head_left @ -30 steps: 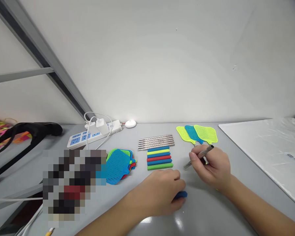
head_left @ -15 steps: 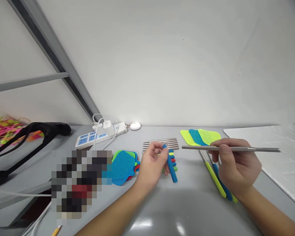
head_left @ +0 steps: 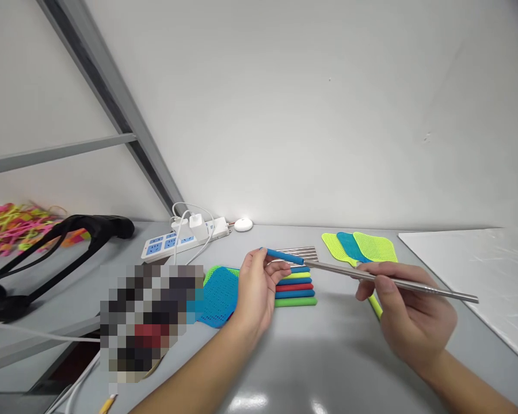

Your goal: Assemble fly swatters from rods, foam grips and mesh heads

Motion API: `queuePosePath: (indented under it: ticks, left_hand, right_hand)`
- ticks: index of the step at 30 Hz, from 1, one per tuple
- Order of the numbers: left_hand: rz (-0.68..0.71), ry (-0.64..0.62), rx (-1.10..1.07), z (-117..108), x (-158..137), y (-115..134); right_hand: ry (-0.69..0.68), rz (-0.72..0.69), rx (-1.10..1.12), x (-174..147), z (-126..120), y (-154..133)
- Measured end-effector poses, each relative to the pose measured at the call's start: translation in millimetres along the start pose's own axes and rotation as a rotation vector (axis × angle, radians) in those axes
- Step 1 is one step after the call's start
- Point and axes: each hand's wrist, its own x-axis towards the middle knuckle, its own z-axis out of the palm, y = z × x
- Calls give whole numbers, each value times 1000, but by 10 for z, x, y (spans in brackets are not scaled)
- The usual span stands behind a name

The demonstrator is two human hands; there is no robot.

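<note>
Pinched between the fingers of my left hand (head_left: 256,293) is a blue tubular handle (head_left: 285,256), slanting slightly down to the right. My right hand (head_left: 410,316) grips a silver metal rod (head_left: 336,270) by its middle. The rod's left tip meets the right end of the blue handle; whether it has entered it I cannot tell. Beneath my left hand lies a row of blue, yellow, red and green handles (head_left: 295,287). Several metal rods (head_left: 308,252) rest just behind them. Blue and green fly swatter heads (head_left: 218,296) are stacked left of my left hand.
Behind my right hand lie fly swatters (head_left: 375,247) with yellow and blue heads. A white power strip (head_left: 155,248) with chargers and a round white object (head_left: 243,225) sit near the wall. At far left are a black frame (head_left: 95,230) and colourful strands (head_left: 12,230). A white sheet (head_left: 470,253) covers the right.
The blue handle has swung from nearly upright to nearly level. The metal rod has moved left and tilted, so its tip now touches the handle's end. The view has shifted slightly.
</note>
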Motion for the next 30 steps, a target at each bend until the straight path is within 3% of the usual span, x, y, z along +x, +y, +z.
queuePosePath:
  ticks: [7,13,18,22,25,30]
  left_hand:
    - [-100,7,-46,11,-25,-13]
    - [-111,-63,-29,-3,-22,-17]
    - [-128,-143,21,1,-66,-59]
    - [-93,-236,96,26,-136,-47]
    - [-171,-300,133,47,-208,-72]
    - [-241,-258,24,59,-237,-175]
  right_hand:
    - [-20,49,19,26,34,18]
    - [-8,244,119,76,60,-7]
    - [103,220,237,63,73,-82]
    - [97,251,246,46,90,-122]
    - [79,231,217,11,118,-95]
    - [29,126,218,-4,118,-52]
